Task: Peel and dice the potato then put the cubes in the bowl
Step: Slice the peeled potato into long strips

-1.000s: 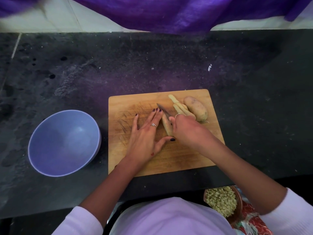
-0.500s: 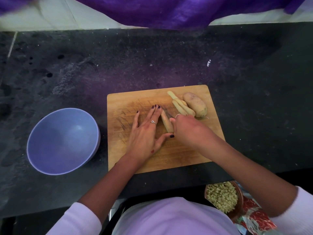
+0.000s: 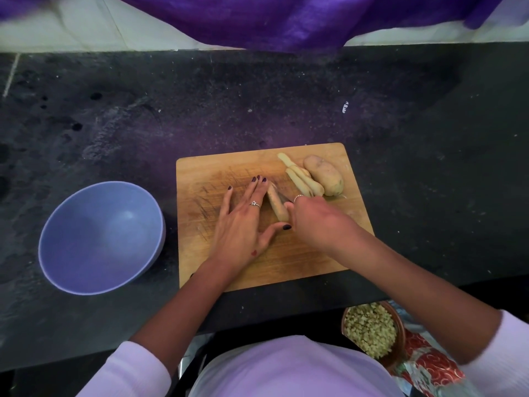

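Two hands work mid-cutting board (image 3: 200,253): left hand (image 3: 243,222), fingers flat, steadies the potato slab (image 3: 277,206); right hand (image 3: 312,222) clenches the knife (image 3: 282,196). Cut sticks (image 3: 300,179) wait aside; bowl (image 3: 86,282) left of board.

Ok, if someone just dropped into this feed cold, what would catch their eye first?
Probably the two hands meeting mid cutting board: the left hand lies flat with straight fingers against a potato piece, and the right hand grips a knife beside it. Next, the empty lavender bowl on the dark counter left of the board, then the cut strips and large potato piece at the board's far right corner.
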{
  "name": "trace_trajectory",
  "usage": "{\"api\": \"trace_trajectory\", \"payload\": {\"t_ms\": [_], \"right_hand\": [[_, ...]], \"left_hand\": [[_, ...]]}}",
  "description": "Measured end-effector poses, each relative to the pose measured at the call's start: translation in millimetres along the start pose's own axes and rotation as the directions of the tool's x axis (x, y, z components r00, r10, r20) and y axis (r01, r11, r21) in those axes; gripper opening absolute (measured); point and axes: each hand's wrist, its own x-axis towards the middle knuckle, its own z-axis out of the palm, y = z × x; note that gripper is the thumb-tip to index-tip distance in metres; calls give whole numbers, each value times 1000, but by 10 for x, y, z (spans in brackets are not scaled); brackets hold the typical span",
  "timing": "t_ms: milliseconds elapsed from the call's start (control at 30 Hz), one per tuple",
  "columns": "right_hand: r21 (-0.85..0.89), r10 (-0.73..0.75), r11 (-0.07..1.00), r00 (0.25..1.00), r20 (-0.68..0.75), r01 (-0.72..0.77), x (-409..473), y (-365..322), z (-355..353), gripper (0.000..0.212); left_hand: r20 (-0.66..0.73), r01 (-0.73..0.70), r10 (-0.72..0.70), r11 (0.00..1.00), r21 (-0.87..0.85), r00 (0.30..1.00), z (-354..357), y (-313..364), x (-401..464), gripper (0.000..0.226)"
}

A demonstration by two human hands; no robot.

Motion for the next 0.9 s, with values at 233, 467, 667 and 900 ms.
{"api": "trace_trajectory", "payload": {"t_ms": [233, 467, 667, 900], "right_hand": [[-7, -13, 1000, 1000, -21, 13, -141, 98, -48, 24], [-56, 1, 998, 1000, 2, -1, -82, 51, -14, 23], [-70, 76, 995, 994, 74, -71, -190, 67, -43, 29], [-66, 57, 996, 996, 72, -52, -55, -2, 17, 29]], "left_hand": [[3, -2, 2, 1000, 27, 1000, 46, 8, 5, 91], [-1, -11, 11, 1000, 25, 1000, 47, 1, 9, 92], [-12, 2, -2, 1000, 31, 1000, 46, 11, 9, 89], [-3, -10, 10, 1000, -5, 1000, 33, 17, 21, 90]]}}
